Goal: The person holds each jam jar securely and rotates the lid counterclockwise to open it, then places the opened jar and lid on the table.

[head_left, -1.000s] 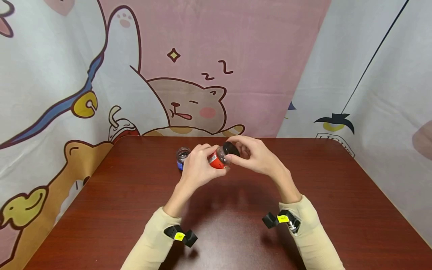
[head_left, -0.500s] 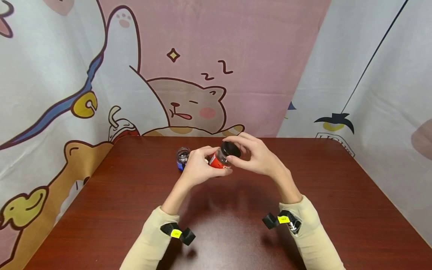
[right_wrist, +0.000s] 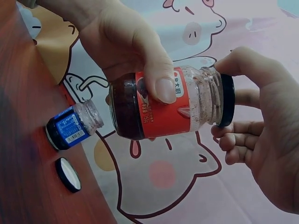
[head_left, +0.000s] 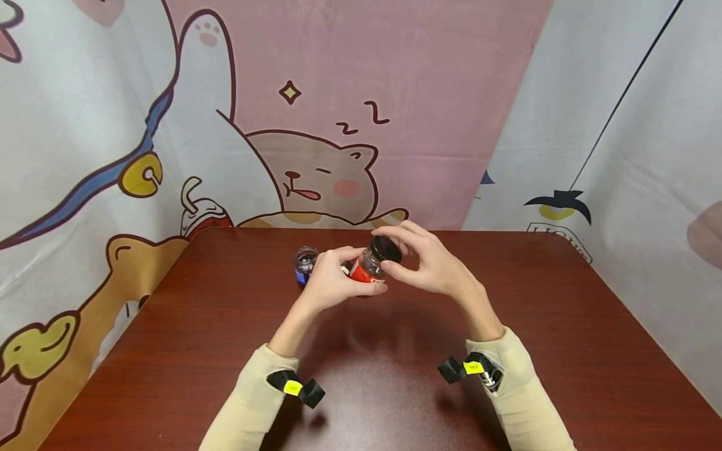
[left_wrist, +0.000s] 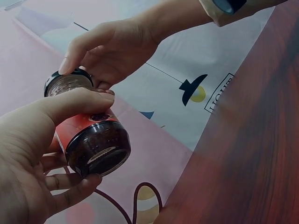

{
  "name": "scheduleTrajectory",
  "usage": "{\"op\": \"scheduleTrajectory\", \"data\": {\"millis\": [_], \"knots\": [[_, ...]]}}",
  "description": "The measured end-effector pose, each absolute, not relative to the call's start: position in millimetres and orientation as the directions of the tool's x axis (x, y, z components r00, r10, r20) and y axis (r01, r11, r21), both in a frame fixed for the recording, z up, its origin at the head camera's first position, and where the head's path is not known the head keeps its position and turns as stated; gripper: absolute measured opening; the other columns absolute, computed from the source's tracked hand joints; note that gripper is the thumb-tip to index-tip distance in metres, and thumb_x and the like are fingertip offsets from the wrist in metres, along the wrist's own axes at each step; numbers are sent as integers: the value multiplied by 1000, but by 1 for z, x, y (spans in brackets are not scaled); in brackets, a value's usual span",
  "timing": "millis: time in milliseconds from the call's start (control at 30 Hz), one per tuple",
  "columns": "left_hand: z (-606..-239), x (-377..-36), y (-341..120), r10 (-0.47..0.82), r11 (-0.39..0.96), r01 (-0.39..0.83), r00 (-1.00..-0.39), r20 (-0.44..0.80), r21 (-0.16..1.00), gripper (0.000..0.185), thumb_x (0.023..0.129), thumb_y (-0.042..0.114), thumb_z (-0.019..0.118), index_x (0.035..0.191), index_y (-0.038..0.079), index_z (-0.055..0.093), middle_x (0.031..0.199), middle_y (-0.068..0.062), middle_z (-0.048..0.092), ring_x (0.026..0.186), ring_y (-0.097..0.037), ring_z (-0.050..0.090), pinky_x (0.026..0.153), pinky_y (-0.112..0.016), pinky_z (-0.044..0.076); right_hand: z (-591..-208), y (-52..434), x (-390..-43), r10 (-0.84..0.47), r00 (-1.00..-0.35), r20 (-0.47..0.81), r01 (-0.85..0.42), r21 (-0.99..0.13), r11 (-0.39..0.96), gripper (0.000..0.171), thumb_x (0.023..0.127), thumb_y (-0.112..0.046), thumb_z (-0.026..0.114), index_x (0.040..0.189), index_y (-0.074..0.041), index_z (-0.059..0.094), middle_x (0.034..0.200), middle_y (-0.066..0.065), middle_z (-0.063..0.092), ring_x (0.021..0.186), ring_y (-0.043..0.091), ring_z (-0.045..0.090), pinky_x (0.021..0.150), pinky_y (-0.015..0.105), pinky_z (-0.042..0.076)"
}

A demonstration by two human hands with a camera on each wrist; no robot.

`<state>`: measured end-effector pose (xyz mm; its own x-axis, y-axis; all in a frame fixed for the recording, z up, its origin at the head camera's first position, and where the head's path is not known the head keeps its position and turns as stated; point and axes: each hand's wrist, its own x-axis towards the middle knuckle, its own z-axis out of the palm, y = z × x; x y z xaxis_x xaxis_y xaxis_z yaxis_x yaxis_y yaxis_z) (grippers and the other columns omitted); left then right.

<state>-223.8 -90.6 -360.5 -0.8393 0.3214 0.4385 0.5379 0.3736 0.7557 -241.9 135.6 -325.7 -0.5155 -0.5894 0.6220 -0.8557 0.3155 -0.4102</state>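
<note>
A glass jar with a red label and dark contents is held tilted above the table. My left hand grips it round the label, with the thumb across the front in the right wrist view. The fingertips and thumb of my right hand pinch the rim of a black lid at the jar's mouth. Glass threads show beside the lid; whether it is seated cannot be told. Behind my left hand, a blue-labelled glass jar stands lidless on the table.
A second black lid with a white inside lies on the table by the blue-labelled jar. The brown wooden table ends at a cartoon-printed cloth hanging behind it.
The red-labelled jar has tipped a little more upright, with its lid turned more toward the head camera. My left hand has shifted slightly, and my right hand stays at the lid.
</note>
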Motion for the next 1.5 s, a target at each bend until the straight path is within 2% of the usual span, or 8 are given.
{"op": "scheduleTrajectory", "data": {"millis": [167, 400, 633, 800, 1000, 1167, 1367, 1500], "knots": [[-362, -224, -90, 309, 351, 517, -851, 424, 781, 47, 67, 31, 96, 108, 21, 77, 91, 11, 72, 77, -11, 63, 64, -32, 55, -326, 137, -243, -566, -514, 644, -856, -419, 302, 49, 86, -13, 75, 133, -10, 62, 95, 2, 54, 80, 17, 49, 70, 29, 41], [-367, -225, -90, 276, 324, 503, -860, 428, 801, 49, 68, 30, 96, 112, 19, 77, 94, 9, 74, 79, -13, 66, 65, -31, 56, -327, 140, -244, -545, -547, 635, -836, -453, 310, 52, 87, -11, 76, 135, -7, 58, 99, 3, 64, 82, 16, 58, 75, 32, 48], [-371, -224, -91, 236, 352, 485, -873, 426, 800, 46, 68, 33, 95, 109, 22, 77, 90, 13, 74, 80, -18, 68, 64, -31, 55, -330, 143, -244, -535, -578, 617, -812, -497, 305, 52, 85, -11, 80, 131, -5, 55, 90, 3, 65, 80, 17, 63, 75, 34, 53], [-374, -224, -93, 220, 370, 486, -874, 433, 792, 48, 67, 35, 96, 109, 23, 77, 91, 14, 73, 82, -19, 67, 64, -32, 54, -334, 145, -245, -517, -602, 609, -792, -538, 288, 50, 84, -9, 80, 126, -4, 54, 90, 1, 65, 79, 15, 64, 73, 36, 55], [-377, -224, -95, 191, 388, 476, -879, 437, 789, 51, 66, 37, 96, 111, 25, 77, 94, 15, 74, 85, -18, 67, 67, -33, 54, -339, 147, -245, -493, -628, 602, -773, -555, 308, 46, 84, -9, 81, 121, -2, 54, 88, 2, 66, 77, 14, 64, 72, 33, 55], [-379, -222, -98, 176, 391, 463, -886, 429, 796, 52, 66, 38, 95, 113, 24, 77, 95, 14, 74, 82, -14, 67, 65, -32, 54, -341, 146, -246, -484, -646, 591, -760, -557, 335, 42, 86, -12, 79, 122, -4, 57, 89, 1, 66, 79, 14, 64, 74, 34, 54], [-381, -221, -103, 161, 375, 449, -893, 420, 811, 52, 67, 37, 95, 114, 21, 77, 95, 12, 74, 80, -15, 67, 64, -31, 54, -344, 144, -247, -485, -643, 593, -765, -534, 360, 40, 87, -15, 78, 120, -5, 60, 87, -3, 64, 75, 12, 61, 66, 27, 49], [-382, -220, -105, 146, 361, 441, -897, 417, 822, 52, 67, 35, 95, 113, 20, 77, 94, 10, 75, 80, -19, 68, 65, -30, 54, -347, 143, -248, -489, -638, 595, -768, -541, 343, 39, 86, -16, 80, 118, -6, 61, 85, -4, 64, 73, 12, 61, 61, 29, 48]]}}
